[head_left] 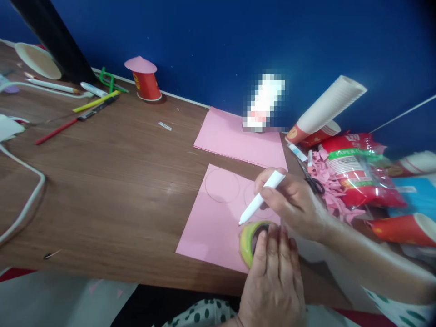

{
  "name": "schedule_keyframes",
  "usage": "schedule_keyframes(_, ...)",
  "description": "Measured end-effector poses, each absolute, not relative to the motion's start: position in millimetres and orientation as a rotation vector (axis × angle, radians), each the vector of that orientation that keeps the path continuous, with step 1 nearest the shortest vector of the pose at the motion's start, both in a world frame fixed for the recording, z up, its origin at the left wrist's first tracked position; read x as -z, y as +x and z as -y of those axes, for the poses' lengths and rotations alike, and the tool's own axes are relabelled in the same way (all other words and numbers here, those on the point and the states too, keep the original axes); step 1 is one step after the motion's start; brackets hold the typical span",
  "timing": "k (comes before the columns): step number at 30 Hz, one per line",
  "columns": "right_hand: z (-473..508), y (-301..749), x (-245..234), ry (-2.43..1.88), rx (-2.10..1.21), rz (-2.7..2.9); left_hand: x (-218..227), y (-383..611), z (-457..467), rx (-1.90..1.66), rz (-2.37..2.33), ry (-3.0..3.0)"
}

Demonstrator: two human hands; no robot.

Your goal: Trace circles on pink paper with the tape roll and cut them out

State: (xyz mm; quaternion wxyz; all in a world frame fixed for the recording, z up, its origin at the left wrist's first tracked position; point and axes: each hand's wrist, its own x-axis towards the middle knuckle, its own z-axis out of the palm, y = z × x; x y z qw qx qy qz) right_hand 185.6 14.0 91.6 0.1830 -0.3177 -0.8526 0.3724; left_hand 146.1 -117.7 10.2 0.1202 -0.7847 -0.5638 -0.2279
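My right hand (294, 202) is closed round a white pen (260, 197), its tip touching a pink paper sheet (214, 218) right beside a yellow-green tape roll (247, 240). My left hand (274, 277) lies on that tape roll with its fingers stretched flat, pressing it onto the sheet. A pencilled circle (222, 185) shows on the pink sheet further back, and a second circle is partly hidden under my right hand.
More pink sheets (238, 136) lie behind. At the right are stacked paper cups (327, 109), a red cup packet (357, 168), scissors (311, 181) and pink scraps (329, 190). A red cup with a pink lid (146, 79), pens and pencils (91, 104) and a white cable (23, 204) lie at the left.
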Motion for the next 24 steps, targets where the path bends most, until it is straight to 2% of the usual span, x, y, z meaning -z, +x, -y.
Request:
schedule_keyframes(7, -9.3, 174.4, -96.9, -0.820, -1.077, 2.668, -5.8, 147.1, 118.9, 0.652, 1.631, -2.310)
schedule_keyframes(14, 4.0, 151.8, -86.4, -0.539, -0.869, 3.097, -9.7, 144.9, 122.1, 0.626, 1.645, -2.418)
schedule_keyframes(17, 5.4, 149.2, -81.7, -0.484, -0.770, 3.152, -9.8, 146.2, 122.4, 0.713, 1.660, -2.369)
schedule_keyframes(24, 4.7, 151.8, -81.0, -0.470, -0.695, 3.162, -9.3, 147.1, 123.7, 0.654, 1.667, -2.370)
